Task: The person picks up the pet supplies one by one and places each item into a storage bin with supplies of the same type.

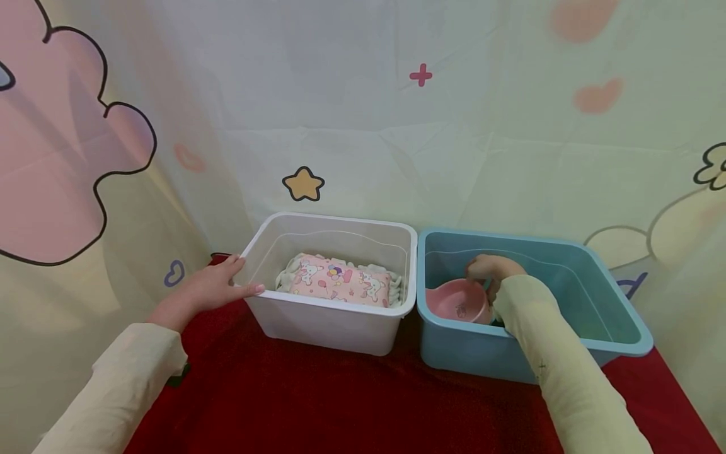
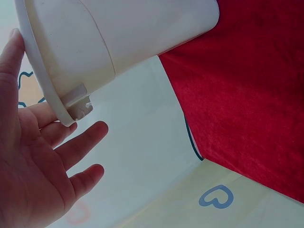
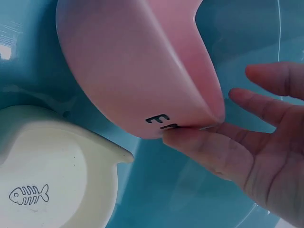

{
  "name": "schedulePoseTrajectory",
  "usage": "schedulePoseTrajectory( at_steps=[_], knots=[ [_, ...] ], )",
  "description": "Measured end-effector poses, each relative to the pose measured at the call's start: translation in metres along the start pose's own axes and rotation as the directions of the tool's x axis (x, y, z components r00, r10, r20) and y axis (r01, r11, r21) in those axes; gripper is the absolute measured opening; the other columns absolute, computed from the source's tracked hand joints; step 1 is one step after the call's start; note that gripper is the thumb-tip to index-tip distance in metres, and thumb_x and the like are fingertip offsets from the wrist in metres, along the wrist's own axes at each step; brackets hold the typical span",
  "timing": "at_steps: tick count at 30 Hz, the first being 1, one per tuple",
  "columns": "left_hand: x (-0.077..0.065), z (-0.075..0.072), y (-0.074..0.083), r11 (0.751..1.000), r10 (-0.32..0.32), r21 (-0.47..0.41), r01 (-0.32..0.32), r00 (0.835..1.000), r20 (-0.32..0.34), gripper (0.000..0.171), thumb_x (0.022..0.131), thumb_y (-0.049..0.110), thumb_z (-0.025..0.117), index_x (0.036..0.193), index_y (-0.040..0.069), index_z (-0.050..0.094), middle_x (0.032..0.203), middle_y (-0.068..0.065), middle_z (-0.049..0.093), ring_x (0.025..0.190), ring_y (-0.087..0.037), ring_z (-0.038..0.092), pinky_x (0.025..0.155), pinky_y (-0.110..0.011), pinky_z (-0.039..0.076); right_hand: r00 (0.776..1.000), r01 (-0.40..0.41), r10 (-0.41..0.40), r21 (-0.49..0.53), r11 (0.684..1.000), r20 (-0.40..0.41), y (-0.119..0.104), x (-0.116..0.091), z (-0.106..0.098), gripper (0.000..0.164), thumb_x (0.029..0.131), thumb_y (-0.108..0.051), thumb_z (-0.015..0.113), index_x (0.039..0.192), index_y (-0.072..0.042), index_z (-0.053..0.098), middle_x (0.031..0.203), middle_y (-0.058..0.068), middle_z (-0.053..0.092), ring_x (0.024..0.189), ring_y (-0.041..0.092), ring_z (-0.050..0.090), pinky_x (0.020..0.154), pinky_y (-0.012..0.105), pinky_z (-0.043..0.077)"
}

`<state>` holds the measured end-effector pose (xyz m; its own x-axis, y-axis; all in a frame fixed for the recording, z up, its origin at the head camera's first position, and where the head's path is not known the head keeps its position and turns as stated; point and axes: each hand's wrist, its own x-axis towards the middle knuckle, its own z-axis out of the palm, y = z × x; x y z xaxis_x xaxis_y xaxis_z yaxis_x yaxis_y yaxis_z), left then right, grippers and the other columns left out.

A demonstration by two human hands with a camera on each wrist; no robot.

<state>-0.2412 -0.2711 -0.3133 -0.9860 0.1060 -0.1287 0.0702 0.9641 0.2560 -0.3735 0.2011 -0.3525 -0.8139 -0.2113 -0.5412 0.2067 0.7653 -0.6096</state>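
Observation:
In the blue-green bin, my right hand reaches down to a pink bowl. Thumb and index finger pinch the bowl's rim in the right wrist view, beside dark lettering on its outer wall; the other fingers stay spread. Below the tilted pink bowl lies a cream bowl with a fishbone print and a pointed corner. At the left, my left hand rests on the front left corner of the white bin, its thumb along the rim and its fingers mostly straight in the left wrist view.
Inside the white bin, a pink patterned packet sits on pale fabric. Both bins stand side by side on a red cloth. A printed curtain hangs close behind them.

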Motion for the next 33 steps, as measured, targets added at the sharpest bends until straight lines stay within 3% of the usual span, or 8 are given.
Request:
schedulePoseTrajectory(
  at_steps=[8, 13, 19, 33],
  knots=[
    [0.001, 0.002, -0.002, 1.0, -0.002, 0.001, 0.002, 1.0, -0.002, 0.1, 0.074, 0.07, 0.043, 0.139, -0.001, 0.018, 0.144, -0.026, 0.016, 0.124, -0.045, 0.03, 0.094, -0.061, 0.029, 0.998, -0.005, 0.002, 0.056, 0.998, 0.057, 0.002, 0.002, -0.002, 0.069, 0.083, -0.011, 0.051, 0.14, 0.001, 0.013, 0.139, 0.027, 0.02, 0.117, 0.043, 0.036, 0.076, 0.045, 0.05],
    [0.001, 0.002, -0.002, 1.0, -0.001, -0.001, 0.001, 1.0, -0.003, 0.1, 0.074, 0.071, 0.043, 0.14, -0.001, 0.018, 0.144, -0.026, 0.015, 0.124, -0.045, 0.03, 0.094, -0.061, 0.029, 0.995, -0.011, 0.003, 0.082, 0.997, 0.101, 0.004, 0.006, -0.004, 0.074, 0.083, -0.015, 0.052, 0.141, 0.0, 0.008, 0.14, 0.028, 0.015, 0.118, 0.046, 0.032, 0.077, 0.046, 0.049],
    [0.001, 0.002, -0.003, 1.0, -0.006, -0.006, 0.006, 1.0, -0.001, 0.1, 0.074, 0.071, 0.043, 0.14, -0.001, 0.018, 0.144, -0.026, 0.015, 0.125, -0.046, 0.027, 0.094, -0.061, 0.028, 0.994, -0.049, 0.034, 0.147, 0.988, 0.104, 0.007, 0.011, -0.005, 0.074, 0.081, -0.016, 0.056, 0.14, -0.004, 0.014, 0.138, 0.027, 0.02, 0.117, 0.046, 0.033, 0.075, 0.049, 0.049],
    [0.002, 0.002, -0.003, 1.0, -0.006, -0.006, 0.006, 1.0, -0.002, 0.1, 0.074, 0.071, 0.043, 0.139, -0.001, 0.018, 0.143, -0.026, 0.016, 0.123, -0.045, 0.032, 0.094, -0.061, 0.029, 0.995, -0.039, 0.024, 0.152, 0.988, 0.099, 0.006, 0.004, -0.002, 0.072, 0.083, -0.016, 0.054, 0.141, -0.004, 0.012, 0.136, 0.029, 0.022, 0.114, 0.048, 0.039, 0.074, 0.048, 0.05]
  ],
)
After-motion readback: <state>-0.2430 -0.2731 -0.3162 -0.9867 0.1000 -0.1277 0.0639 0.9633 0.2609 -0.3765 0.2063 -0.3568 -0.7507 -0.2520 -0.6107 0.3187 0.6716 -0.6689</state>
